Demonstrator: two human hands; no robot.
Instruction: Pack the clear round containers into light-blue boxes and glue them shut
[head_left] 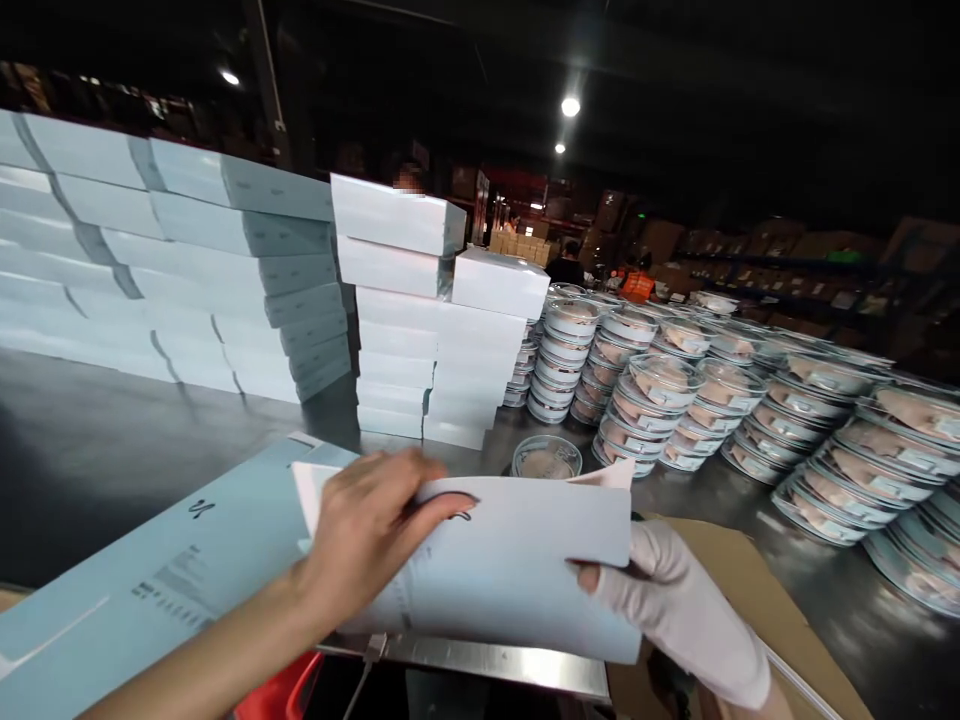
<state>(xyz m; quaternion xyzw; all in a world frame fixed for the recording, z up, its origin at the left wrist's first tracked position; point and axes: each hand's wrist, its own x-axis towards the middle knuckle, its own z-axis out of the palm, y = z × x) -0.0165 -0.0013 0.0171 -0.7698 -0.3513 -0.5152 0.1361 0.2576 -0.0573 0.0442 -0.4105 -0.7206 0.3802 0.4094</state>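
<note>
Head view: the bare left hand (375, 510) pinches the cardboard sheet (517, 570) at its upper-left edge; the gloved right hand (679, 605) pinches the right edge, thumb in front. The sheet is bowed between both hands; this two-sided grip presumably controls the bend. Left of the grip lies blue cardboard (247, 530), apparently within reach. Beyond the grip, white boxes (480, 345) stand stacked, likely saving space.

Dark overhead, glaring ceiling lamps (570, 106), reflections on tabletop (217, 425)
</note>
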